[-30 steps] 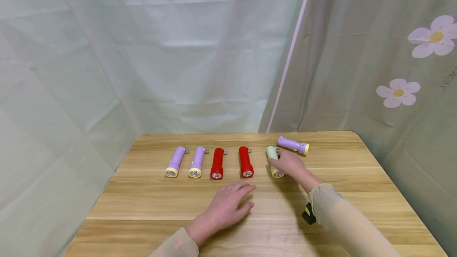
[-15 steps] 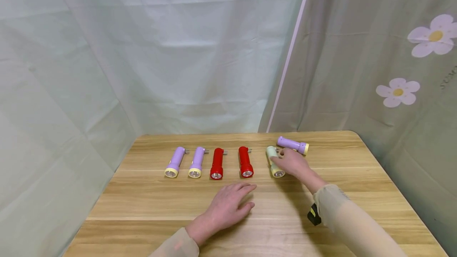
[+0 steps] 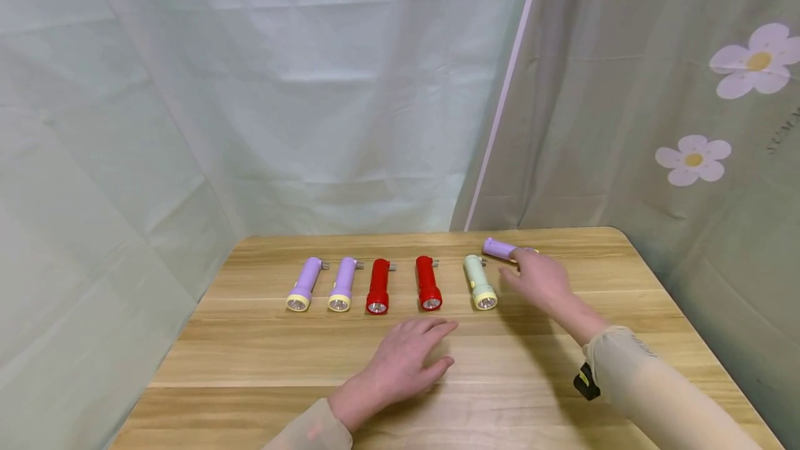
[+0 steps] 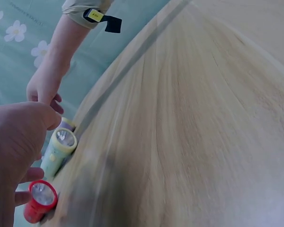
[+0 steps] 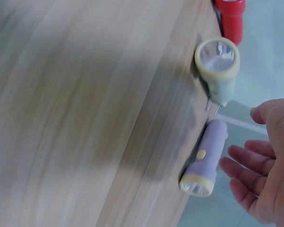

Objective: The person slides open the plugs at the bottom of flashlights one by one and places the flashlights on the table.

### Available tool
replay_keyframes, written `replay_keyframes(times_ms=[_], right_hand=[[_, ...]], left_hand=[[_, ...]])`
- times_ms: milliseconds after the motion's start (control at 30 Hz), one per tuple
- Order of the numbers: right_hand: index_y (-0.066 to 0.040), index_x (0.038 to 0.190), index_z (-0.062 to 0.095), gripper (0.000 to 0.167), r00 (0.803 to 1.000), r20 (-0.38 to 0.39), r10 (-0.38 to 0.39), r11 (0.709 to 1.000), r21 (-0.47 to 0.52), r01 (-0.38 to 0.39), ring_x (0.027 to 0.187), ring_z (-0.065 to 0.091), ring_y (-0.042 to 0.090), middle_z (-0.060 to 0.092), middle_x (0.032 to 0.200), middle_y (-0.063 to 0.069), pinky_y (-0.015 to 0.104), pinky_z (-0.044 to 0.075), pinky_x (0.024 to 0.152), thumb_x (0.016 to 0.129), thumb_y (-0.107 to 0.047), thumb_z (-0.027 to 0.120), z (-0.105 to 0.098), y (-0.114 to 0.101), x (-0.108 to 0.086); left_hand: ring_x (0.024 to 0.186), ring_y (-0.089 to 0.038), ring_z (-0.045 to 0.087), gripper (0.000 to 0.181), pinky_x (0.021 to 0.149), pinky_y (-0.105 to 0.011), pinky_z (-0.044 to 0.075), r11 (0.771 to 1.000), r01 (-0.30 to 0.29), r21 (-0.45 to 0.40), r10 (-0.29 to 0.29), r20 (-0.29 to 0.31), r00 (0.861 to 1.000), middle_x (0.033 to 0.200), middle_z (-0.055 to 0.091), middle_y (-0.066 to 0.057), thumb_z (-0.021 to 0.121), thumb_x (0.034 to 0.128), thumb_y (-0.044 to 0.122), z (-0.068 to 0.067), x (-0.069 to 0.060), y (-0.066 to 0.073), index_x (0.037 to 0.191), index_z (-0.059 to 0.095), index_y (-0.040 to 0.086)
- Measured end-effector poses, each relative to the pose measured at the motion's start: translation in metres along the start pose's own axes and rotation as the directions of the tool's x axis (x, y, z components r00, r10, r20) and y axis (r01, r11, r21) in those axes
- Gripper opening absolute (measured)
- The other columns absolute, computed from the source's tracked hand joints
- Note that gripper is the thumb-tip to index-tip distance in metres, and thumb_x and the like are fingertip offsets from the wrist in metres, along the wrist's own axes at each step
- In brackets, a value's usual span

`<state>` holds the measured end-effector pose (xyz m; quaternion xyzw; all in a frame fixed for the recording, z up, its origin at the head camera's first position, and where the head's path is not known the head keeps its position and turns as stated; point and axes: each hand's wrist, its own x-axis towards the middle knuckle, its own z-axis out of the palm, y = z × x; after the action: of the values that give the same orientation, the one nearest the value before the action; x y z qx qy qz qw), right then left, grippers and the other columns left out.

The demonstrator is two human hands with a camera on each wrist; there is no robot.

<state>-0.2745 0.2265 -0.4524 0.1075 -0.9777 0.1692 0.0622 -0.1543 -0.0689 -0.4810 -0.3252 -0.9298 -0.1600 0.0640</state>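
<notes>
My right hand (image 3: pixel 540 281) is over the slanted purple flashlight (image 3: pixel 498 248) at the back right, hiding part of it. In the right wrist view the fingers of that hand (image 5: pixel 267 163) are spread and loosely bent beside this purple flashlight (image 5: pixel 207 151), apart from it. Just left of the hand lies a pale green flashlight (image 3: pixel 478 280) with a cream head and metal prongs sticking out. My left hand (image 3: pixel 403 360) is relaxed, fingers extended, low over the table in front of the row; whether it touches the wood, I cannot tell.
Leftward the row continues with two red flashlights (image 3: pixel 428 283), (image 3: pixel 378 285) and two purple ones with cream heads. Prongs stick out from their tail ends. The wooden table (image 3: pixel 250 367) has curtains (image 3: pixel 350 123) behind and at both sides.
My right hand has let go of the pale green flashlight and moved right, to the slanted purple one. The green flashlight stays in the row. My left hand has hardly moved.
</notes>
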Motion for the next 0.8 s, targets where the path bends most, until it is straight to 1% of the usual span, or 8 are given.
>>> replay_keyframes(times_ms=[67, 100, 200, 233, 300, 400, 567, 800], right_hand=[[-0.002, 0.114, 0.069, 0.04, 0.998, -0.035, -0.044, 0.998, -0.039, 0.042, 0.071, 0.059, 0.026, 0.065, 0.086, 0.007, 0.047, 0.048, 0.065, 0.095, -0.037, 0.066, -0.001, 0.006, -0.002], [-0.002, 0.114, 0.069, 0.039, 0.997, -0.049, -0.059, 0.997, -0.059, 0.056, 0.078, 0.062, 0.03, 0.067, 0.092, 0.01, 0.05, 0.049, 0.071, 0.095, -0.037, 0.067, -0.001, 0.009, -0.003], [-0.001, 0.121, 0.067, 0.042, 0.993, -0.071, -0.093, 0.992, -0.096, 0.086, 0.103, 0.063, 0.041, 0.069, 0.114, 0.019, 0.06, 0.043, 0.091, 0.096, -0.035, 0.067, -0.002, 0.018, -0.006], [-0.001, 0.124, 0.066, 0.045, 0.992, -0.075, -0.097, 0.991, -0.099, 0.09, 0.11, 0.061, 0.044, 0.068, 0.12, 0.022, 0.062, 0.041, 0.096, 0.096, -0.035, 0.067, -0.002, 0.02, -0.006], [0.0, 0.13, 0.063, 0.049, 0.992, -0.076, -0.096, 0.991, -0.101, 0.088, 0.118, 0.057, 0.047, 0.065, 0.127, 0.024, 0.064, 0.037, 0.1, 0.095, -0.035, 0.068, -0.002, 0.025, -0.006], [0.001, 0.135, 0.059, 0.054, 0.993, -0.07, -0.091, 0.991, -0.101, 0.084, 0.121, 0.055, 0.049, 0.062, 0.13, 0.026, 0.066, 0.034, 0.103, 0.094, -0.033, 0.07, -0.002, 0.031, -0.005], [0.002, 0.137, 0.056, 0.057, 0.996, -0.053, -0.067, 0.993, -0.099, 0.062, 0.123, 0.052, 0.051, 0.059, 0.133, 0.028, 0.067, 0.032, 0.105, 0.093, -0.031, 0.07, 0.0, 0.038, -0.002], [0.003, 0.142, 0.052, 0.062, 0.998, -0.05, -0.039, 0.995, -0.09, 0.034, 0.123, 0.051, 0.051, 0.057, 0.135, 0.029, 0.068, 0.032, 0.104, 0.093, -0.031, 0.07, 0.004, 0.043, 0.007]], left_hand=[[0.132, -0.019, 0.051, 0.058, 0.108, -0.048, 0.043, 1.0, -0.004, -0.005, 0.004, -0.002, 1.0, 0.144, 0.056, 0.005, 0.065, 0.0983, 0.045, -0.002, 0.001, 0.002, 0.151, 0.05, 0.026], [0.131, -0.019, 0.051, 0.058, 0.107, -0.049, 0.043, 1.0, -0.006, -0.009, 0.006, -0.001, 1.0, 0.144, 0.056, 0.005, 0.066, 0.0982, 0.045, -0.002, 0.002, 0.003, 0.151, 0.05, 0.026], [0.132, -0.02, 0.051, 0.059, 0.107, -0.05, 0.043, 1.0, -0.014, -0.02, 0.014, 0.004, 1.0, 0.144, 0.055, 0.005, 0.065, 0.0982, 0.045, -0.002, 0.005, 0.006, 0.152, 0.05, 0.025], [0.132, -0.02, 0.051, 0.06, 0.107, -0.05, 0.043, 1.0, -0.014, -0.023, 0.014, 0.007, 1.0, 0.144, 0.055, 0.004, 0.065, 0.0983, 0.045, -0.002, 0.007, 0.007, 0.152, 0.049, 0.025], [0.133, -0.02, 0.051, 0.061, 0.107, -0.051, 0.043, 1.0, -0.018, -0.025, 0.018, 0.012, 1.0, 0.145, 0.055, 0.004, 0.064, 0.0986, 0.046, -0.002, 0.01, 0.01, 0.153, 0.048, 0.025], [0.134, -0.02, 0.05, 0.063, 0.107, -0.05, 0.043, 0.999, -0.025, -0.023, 0.026, 0.01, 1.0, 0.146, 0.054, 0.003, 0.063, 0.0986, 0.048, -0.003, 0.015, 0.015, 0.155, 0.045, 0.026], [0.135, -0.02, 0.049, 0.065, 0.108, -0.048, 0.042, 0.999, -0.039, -0.004, 0.039, 0.007, 0.999, 0.147, 0.052, 0.003, 0.061, 0.0987, 0.05, -0.002, 0.026, 0.023, 0.157, 0.042, 0.027], [0.138, -0.021, 0.046, 0.075, 0.11, -0.047, 0.041, 0.999, -0.035, -0.022, 0.036, 0.064, 0.997, 0.153, 0.047, 0.002, 0.062, 0.0979, 0.051, 0.002, 0.041, 0.034, 0.161, 0.031, 0.027]])
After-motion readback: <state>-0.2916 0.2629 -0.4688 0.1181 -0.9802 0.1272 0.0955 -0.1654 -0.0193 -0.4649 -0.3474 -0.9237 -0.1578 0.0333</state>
